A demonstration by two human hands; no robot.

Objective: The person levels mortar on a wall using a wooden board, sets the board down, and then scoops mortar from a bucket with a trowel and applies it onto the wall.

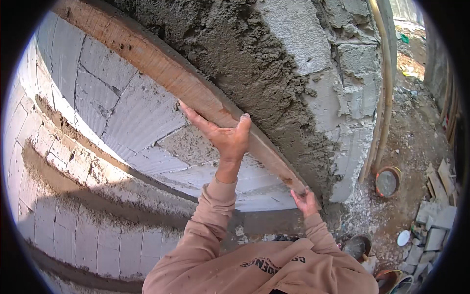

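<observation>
A long wooden board [169, 71] runs diagonally from the upper left to the lower right, lying along a wall of pale blocks. My left hand [227, 137] grips its middle, thumb on one side and fingers stretched along the other. My right hand [306, 202] is closed round the board's lower end, with part of the fingers hidden. Rough wet mortar [245, 63] coats the wall along the board's upper right edge. On the other side of the board the block surface [142, 108] is bare.
Bare blocks [298, 39] show beyond the mortar, with poles [384, 98] beside them. On the rubble ground at right are a bucket [387, 182], another bucket [357, 246], a white round lid or plate [403, 238] and broken blocks [435, 235]. Mortar-streaked block courses [98, 235] curve at lower left.
</observation>
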